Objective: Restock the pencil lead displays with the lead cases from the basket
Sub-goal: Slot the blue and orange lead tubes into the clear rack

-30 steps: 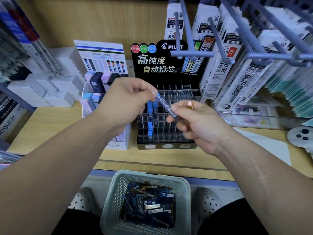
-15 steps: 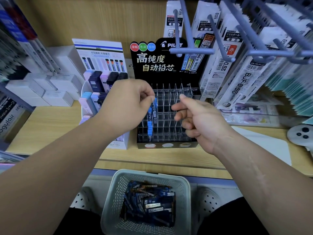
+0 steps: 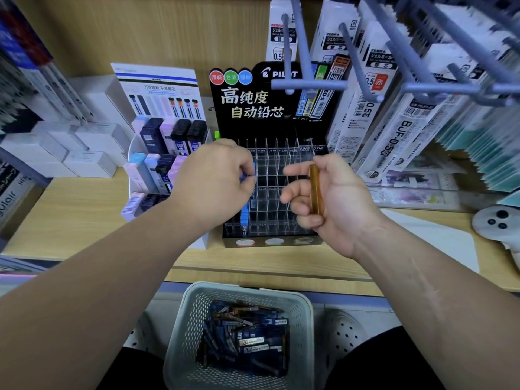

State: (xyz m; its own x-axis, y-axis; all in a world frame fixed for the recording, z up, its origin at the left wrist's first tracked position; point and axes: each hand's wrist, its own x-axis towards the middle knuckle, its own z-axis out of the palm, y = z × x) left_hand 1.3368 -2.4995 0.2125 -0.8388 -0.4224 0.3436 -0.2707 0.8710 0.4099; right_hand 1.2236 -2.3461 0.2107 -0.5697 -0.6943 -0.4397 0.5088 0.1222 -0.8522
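Wooden table (image 3: 84,215), Pilot lead display (image 3: 253,108): blue lead case (image 3: 254,168) is pinched by the left hand's (image 3: 216,178) curled fingers (image 3: 242,164); amber lead case (image 3: 314,190) is clasped upright in the half-curled right hand (image 3: 337,209).

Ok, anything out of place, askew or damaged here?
Nothing spilled or damaged. One oddity: a white controller-like gadget lies on the shelf at far right among stationery. The cases in the basket lie jumbled, but all inside it. The display is mostly bare slots; blue cases only at its left side.
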